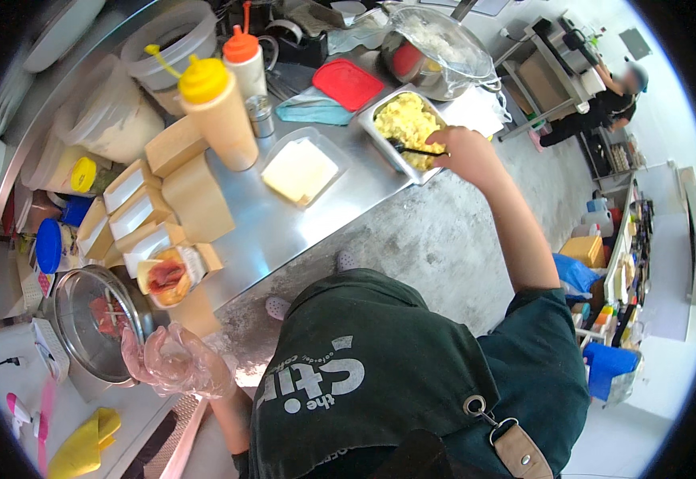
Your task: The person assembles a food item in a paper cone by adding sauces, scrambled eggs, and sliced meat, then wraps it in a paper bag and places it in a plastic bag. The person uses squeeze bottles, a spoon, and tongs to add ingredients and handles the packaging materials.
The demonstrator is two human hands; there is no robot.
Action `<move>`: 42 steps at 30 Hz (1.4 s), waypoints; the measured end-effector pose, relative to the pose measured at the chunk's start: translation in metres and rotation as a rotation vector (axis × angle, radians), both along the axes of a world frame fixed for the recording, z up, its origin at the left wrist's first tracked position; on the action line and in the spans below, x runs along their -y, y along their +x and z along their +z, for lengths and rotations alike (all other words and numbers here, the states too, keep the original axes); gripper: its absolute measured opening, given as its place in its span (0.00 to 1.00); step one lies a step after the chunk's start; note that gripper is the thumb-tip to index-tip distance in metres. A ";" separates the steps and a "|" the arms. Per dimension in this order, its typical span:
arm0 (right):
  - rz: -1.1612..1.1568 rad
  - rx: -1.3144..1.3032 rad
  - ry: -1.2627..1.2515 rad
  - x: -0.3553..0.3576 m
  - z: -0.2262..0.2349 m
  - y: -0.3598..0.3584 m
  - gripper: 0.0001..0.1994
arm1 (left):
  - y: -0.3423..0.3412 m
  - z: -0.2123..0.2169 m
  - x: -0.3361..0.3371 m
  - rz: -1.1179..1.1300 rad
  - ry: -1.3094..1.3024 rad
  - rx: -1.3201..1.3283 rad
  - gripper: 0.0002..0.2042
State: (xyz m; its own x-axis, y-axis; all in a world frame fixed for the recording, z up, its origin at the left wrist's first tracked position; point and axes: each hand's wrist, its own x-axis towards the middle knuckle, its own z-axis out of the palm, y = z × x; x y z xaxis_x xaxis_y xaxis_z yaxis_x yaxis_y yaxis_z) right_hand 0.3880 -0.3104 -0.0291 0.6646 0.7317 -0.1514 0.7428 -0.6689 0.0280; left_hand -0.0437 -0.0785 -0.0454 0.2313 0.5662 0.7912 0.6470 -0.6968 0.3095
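My right hand (469, 157), bare, grips the dark handle of a spoon (421, 151). Its head rests in chunky yellow egg mix (405, 118) inside a rectangular metal pan (376, 137) at the counter's right end. My left hand (178, 363) wears a clear plastic glove; its fingers are loosely curved and apart, with nothing visible in them. It hovers beside a round metal bowl (92, 363) containing red pieces. Just above that hand, a filled bun with reddish slices (168, 277) sits in an open cardboard box (208, 257).
Several open cardboard boxes (134, 209) stand along the counter (308, 227). Behind are a yellow-capped squeeze bottle (218, 120), a red-capped bottle (243, 60), a tub of pale slices (303, 172), a red lid (348, 84) and a large pot (436, 52). Another person (603, 104) stands far right.
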 end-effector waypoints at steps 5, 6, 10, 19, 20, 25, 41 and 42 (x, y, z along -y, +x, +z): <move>0.315 0.103 0.045 0.018 -0.019 0.031 0.15 | 0.105 -0.002 0.043 -0.421 -0.134 0.078 0.12; 0.393 0.105 0.114 0.018 -0.021 0.035 0.14 | 0.128 -0.004 0.049 -0.451 -0.204 0.002 0.11; 0.436 -0.016 0.169 0.011 -0.025 0.042 0.14 | 0.216 -0.023 0.079 -0.695 -0.408 -0.206 0.33; 0.324 0.055 0.388 0.011 -0.003 0.056 0.06 | 0.298 -0.050 0.121 -0.589 -0.615 -0.602 0.67; 0.345 0.068 0.382 0.008 -0.005 0.057 0.08 | 0.300 -0.050 0.122 -0.575 -0.639 -0.645 0.67; 0.508 0.081 0.333 -0.009 -0.030 0.045 0.11 | 0.310 -0.053 0.126 -0.525 -0.665 -0.759 0.62; -0.316 -0.950 0.788 0.022 -0.066 0.027 0.11 | 0.309 -0.058 0.131 -0.502 -0.702 -0.721 0.60; -0.398 -0.998 0.791 0.027 -0.065 0.031 0.11 | 0.309 -0.057 0.131 -0.500 -0.698 -0.712 0.60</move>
State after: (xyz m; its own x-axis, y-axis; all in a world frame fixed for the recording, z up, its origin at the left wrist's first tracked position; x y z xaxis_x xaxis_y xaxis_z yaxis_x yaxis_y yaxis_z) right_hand 0.4192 -0.3371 -0.0941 0.7054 0.6311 -0.3228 -0.0307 -0.4277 -0.9034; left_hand 0.2655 -0.2098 -0.1025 0.8317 0.5511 -0.0676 0.5277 -0.7465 0.4053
